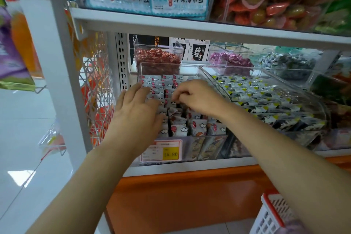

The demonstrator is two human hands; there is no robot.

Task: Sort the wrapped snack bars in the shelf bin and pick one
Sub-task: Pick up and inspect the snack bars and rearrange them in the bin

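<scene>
clear plastic shelf bin (190,144) of grey-and-red wrapped snack bars (179,129): left hand (140,108) flat, open; right hand (197,97) pinching one bar; risk: neighbours toppling.

I see my left hand (139,109) and right hand (197,97) in the shelf bin (190,148), on the snack bars (197,127).

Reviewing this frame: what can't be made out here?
- Head view: whether the right hand pinches a snack bar; its curled fingers hide the tips.
- Bars under the flat left hand.
- Price tag small print, blurred.
- White basket, cut off by the bottom edge.
</scene>
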